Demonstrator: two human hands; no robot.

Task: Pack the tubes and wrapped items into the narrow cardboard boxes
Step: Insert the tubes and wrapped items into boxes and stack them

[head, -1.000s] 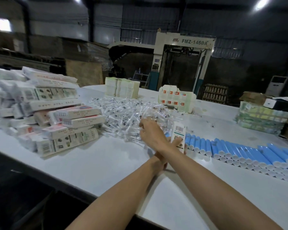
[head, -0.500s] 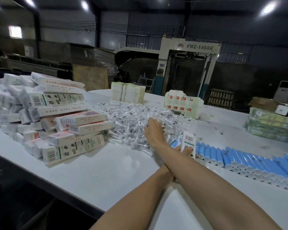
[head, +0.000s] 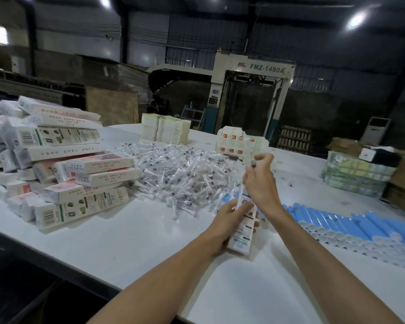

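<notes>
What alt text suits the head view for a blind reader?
The left hand holds a narrow box; the right hand pinches a wrapped item at its top end. The white table holds stacked boxes, loose wrapped items and blue tubes.

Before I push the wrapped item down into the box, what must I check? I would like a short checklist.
1. Left hand grips the narrow box: ok.
2. Right hand pinches the wrapped item: ok.
3. Item's lower end inside the box mouth: cannot tell, blurred.
4. Tube already in the box: cannot tell.
5. Blue tubes lie ready to the right: ok.
</notes>
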